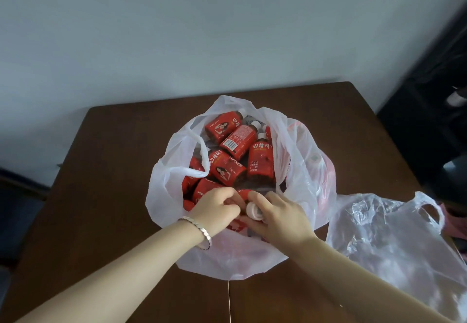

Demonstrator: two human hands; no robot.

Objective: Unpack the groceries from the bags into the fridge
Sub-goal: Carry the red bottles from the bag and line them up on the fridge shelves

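A white plastic bag (166, 183) stands open on the brown table (113, 158), filled with several red-labelled juice bottles (227, 168). Both of my hands reach into its near side. My left hand (214, 209), with a bracelet on the wrist, has its fingers curled down among the bottles, and what they hold is hidden. My right hand (280, 216) grips a bottle with a white cap (255, 211) that points toward me. The fridge is out of sight.
A second, flattened clear plastic bag (394, 241) lies on the table to the right. A pale wall rises behind the table. Dark furniture (429, 120) stands at the right, and a dark chair (17, 196) sits at the left.
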